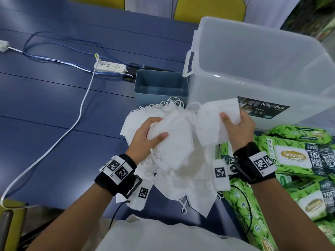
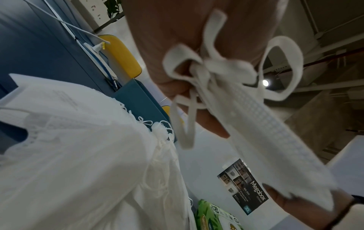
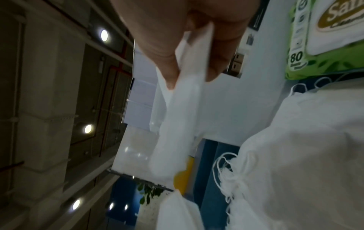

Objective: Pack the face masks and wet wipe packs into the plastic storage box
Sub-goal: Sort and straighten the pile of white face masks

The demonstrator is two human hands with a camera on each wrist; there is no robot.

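Note:
A pile of white face masks (image 1: 183, 183) lies on the blue table in front of me. My left hand (image 1: 146, 136) grips a stack of masks (image 1: 174, 142) above the pile, thumb on top; its ear loops (image 2: 199, 68) dangle by my fingers. My right hand (image 1: 237, 124) pinches another bunch of masks (image 1: 215, 120) just in front of the clear plastic storage box (image 1: 262, 73); that bunch (image 3: 181, 115) shows edge-on between thumb and fingers. Green wet wipe packs (image 1: 293, 160) lie at the right, below the box.
A small blue-grey bin (image 1: 159, 87) stands left of the storage box. A white power strip (image 1: 110, 67) with cables (image 1: 54, 142) lies on the table at the left. Yellow chairs (image 1: 208, 8) stand behind the table.

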